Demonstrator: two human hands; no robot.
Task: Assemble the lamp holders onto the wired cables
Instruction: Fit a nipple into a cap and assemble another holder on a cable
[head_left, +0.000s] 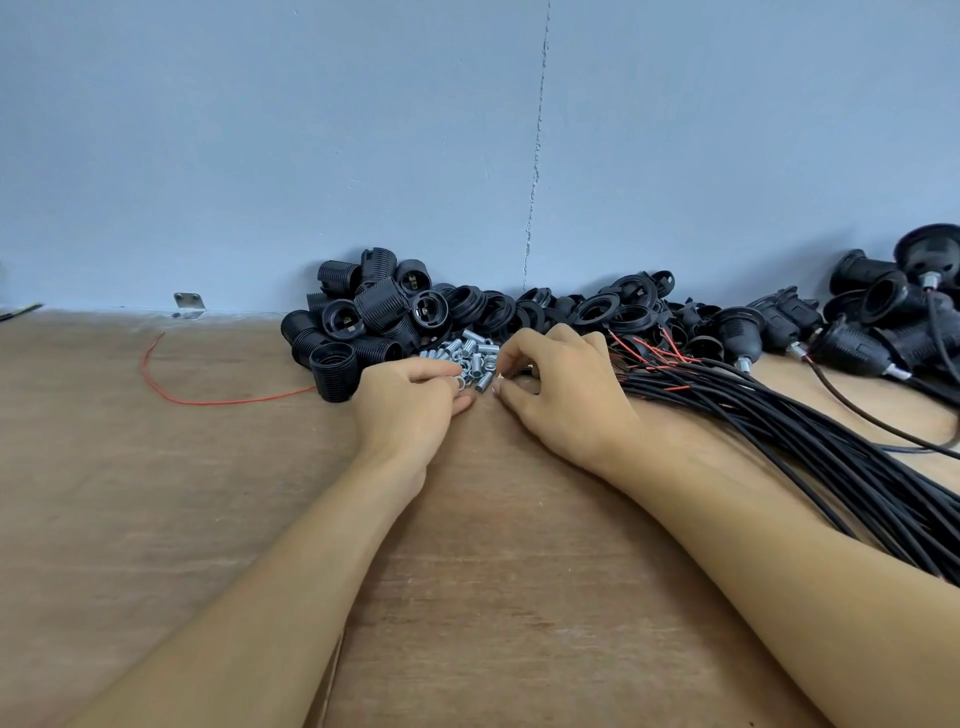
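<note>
A small heap of silver threaded metal tubes (470, 353) lies on the wooden table between my hands. My left hand (410, 402) has its fingers curled and pinches one metal tube (460, 383) at the heap's near edge. My right hand (563, 387) arches over the heap's right side, thumb and forefinger pinching at a tube (484, 383); my fingers partly hide the contact. A thick bundle of black cables (779, 431) with red wire ends (660, 353) runs under my right forearm. Black threaded lamp holder bodies (358, 312) are piled behind my left hand.
Black rings and caps (597, 312) are heaped along the blue wall. Holders with cables fitted (857, 338) lie at the far right. A loose red wire (208, 400) curves on the table (156, 493) at the left, near a metal bracket (189, 304).
</note>
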